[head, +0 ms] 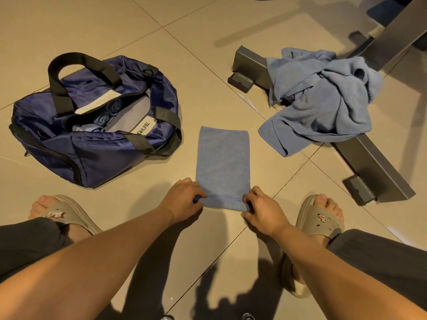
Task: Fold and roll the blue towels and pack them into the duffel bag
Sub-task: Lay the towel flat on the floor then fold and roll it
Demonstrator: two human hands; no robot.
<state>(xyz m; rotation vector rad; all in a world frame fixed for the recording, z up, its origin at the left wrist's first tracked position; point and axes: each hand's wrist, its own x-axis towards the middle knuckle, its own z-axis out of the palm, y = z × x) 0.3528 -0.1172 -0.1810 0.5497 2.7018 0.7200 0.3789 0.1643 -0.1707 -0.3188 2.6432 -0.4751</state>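
Observation:
A folded blue towel (223, 161) lies flat on the tiled floor as a narrow strip running away from me. Its near end is turned over into a first small roll. My left hand (183, 197) grips the left corner of that rolled end and my right hand (262, 210) grips the right corner. To the left sits the navy duffel bag (101, 144), unzipped, with rolled blue towels (108, 112) inside. A heap of loose blue towels (323, 100) lies at the right, draped over a metal bar.
A grey metal frame base (374, 165) with end feet runs along the floor at the right, under the heap. My feet in beige slippers (67, 213) rest either side of the towel. Another metal leg (397, 35) slants at the top right.

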